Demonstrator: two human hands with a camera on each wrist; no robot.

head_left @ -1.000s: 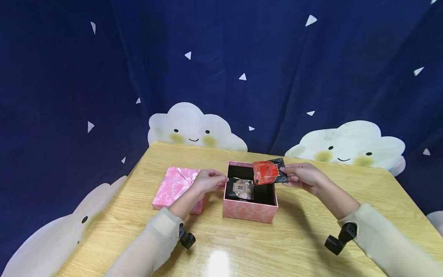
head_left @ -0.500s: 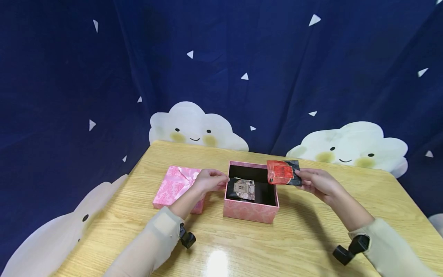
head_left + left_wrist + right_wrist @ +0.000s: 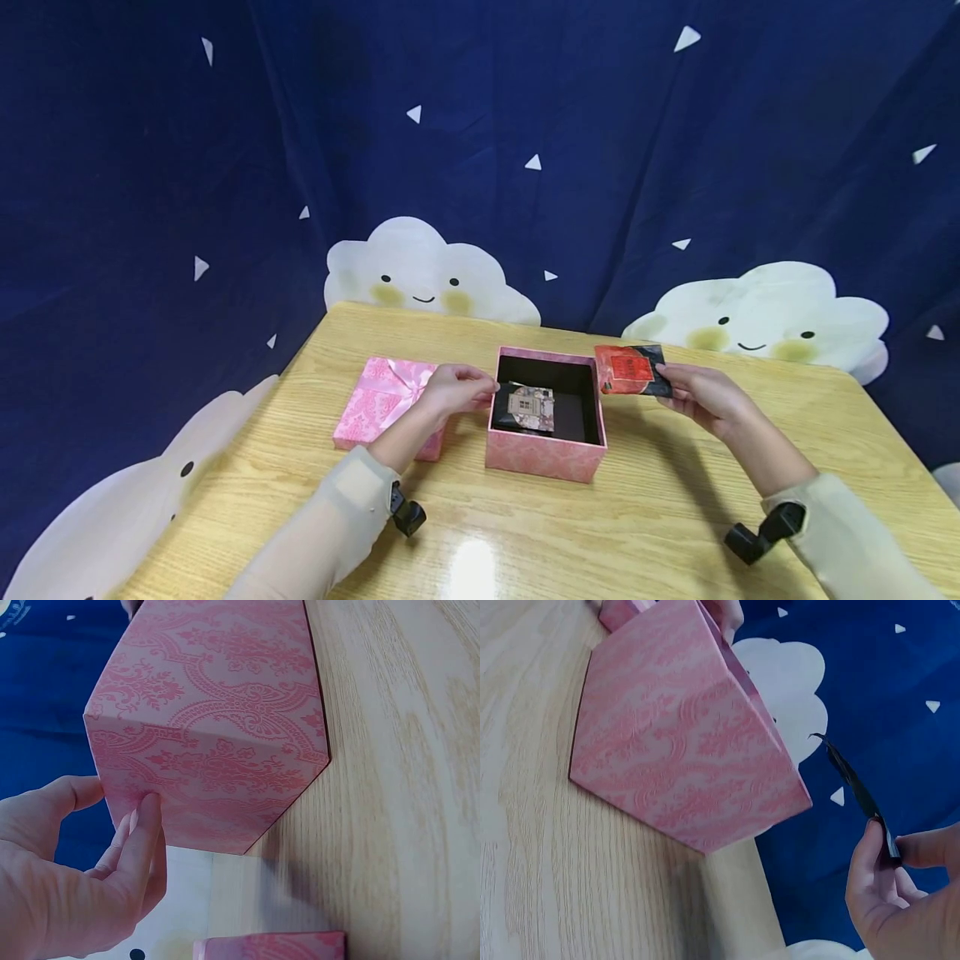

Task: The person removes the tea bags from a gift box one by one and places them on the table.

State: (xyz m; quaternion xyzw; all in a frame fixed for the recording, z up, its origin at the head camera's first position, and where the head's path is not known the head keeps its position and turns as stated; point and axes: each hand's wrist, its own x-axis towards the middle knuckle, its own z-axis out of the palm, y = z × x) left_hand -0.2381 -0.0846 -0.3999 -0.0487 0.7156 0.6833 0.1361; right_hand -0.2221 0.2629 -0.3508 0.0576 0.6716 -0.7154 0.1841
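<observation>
Dark blue cloth (image 3: 480,167) hangs beyond a pale wooden table (image 3: 600,542), where an open pink box (image 3: 545,457) stands. The left hand (image 3: 459,390) grips that box's left wall between thumb and fingers. The right hand (image 3: 703,397) pinches a red-and-black packet (image 3: 633,370) by its right end, holding it above the table, near the box's right rim. Inside, on the left, lies a black packet (image 3: 527,408) (its label is tan), while a ribboned pink lid (image 3: 378,404) rests left of the box.
</observation>
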